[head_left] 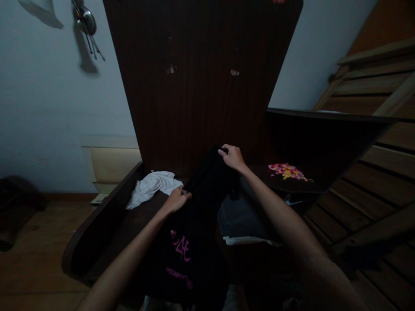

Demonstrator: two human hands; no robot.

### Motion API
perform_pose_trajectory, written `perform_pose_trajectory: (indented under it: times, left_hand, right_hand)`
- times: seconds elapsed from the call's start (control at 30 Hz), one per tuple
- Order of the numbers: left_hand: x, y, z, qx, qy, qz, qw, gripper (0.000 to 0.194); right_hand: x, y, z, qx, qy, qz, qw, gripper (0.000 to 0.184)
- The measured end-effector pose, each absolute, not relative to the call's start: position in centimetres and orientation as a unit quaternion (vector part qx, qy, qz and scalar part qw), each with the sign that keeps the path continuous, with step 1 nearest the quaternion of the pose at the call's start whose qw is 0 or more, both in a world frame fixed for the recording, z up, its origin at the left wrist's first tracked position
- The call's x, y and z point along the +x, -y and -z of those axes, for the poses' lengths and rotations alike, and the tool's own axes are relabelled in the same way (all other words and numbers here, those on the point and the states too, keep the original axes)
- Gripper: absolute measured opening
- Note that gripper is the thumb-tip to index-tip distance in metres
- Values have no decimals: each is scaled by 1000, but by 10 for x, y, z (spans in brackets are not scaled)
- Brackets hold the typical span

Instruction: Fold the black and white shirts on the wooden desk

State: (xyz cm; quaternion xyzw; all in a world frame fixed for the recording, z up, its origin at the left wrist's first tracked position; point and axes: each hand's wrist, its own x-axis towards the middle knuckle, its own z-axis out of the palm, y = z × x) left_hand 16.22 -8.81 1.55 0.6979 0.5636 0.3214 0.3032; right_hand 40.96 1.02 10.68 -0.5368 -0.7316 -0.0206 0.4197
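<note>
A black garment with pink lettering (pixel 207 203) hangs between my hands, draped down toward my lap; its exact kind cannot be made out in the dim light. My left hand (pixel 177 199) pinches its left edge. Higher up and farther away, my right hand (pixel 232 158) grips the upper right corner, thumb against the cloth. Just beyond my left hand a crumpled white cloth (pixel 152 186) lies on the dark wooden surface (pixel 139 224). Dark grey folded cloth (pixel 243 216), with a white layer under it, sits below my right forearm.
A tall dark wooden panel (pixel 207 86) rises behind. On the right, a shelf (pixel 314 183) carries a pile of small colourful pieces (pixel 288 171). Wooden slats (pixel 372 172) stand at the far right. A raised curved edge (pixel 100 220) bounds the surface on the left.
</note>
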Motion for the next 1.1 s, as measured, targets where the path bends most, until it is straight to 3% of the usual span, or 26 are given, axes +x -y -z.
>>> perform_pose_trajectory:
  times: [0.13, 0.27, 0.47, 0.7, 0.8, 0.97, 1.1]
  left_hand:
    - [147, 81, -25, 681, -584, -262, 354, 21]
    - [145, 84, -23, 670, -591, -230, 386, 6]
    - [143, 97, -10, 609, -547, -231, 526, 2]
    - [123, 100, -15, 562, -435, -319, 628, 28]
    - [121, 95, -16, 561, -450, -361, 593, 33]
    - [123, 89, -10, 640, -469, -394, 464, 29]
    - [124, 91, -9, 701, -469, -413, 343, 25]
  right_hand:
    - [422, -12, -119, -526, 728, 34, 438, 12]
    - [427, -11, -124, -519, 727, 42, 447, 14]
    - [431, -12, -125, -530, 713, 37, 457, 16]
    - [446, -16, -129, -529, 702, 17, 476, 14]
    - [452, -19, -128, -503, 722, 2, 476, 11]
    - [456, -20, -127, -415, 783, -56, 459, 35]
    - [459, -21, -126, -383, 816, -114, 418, 28]
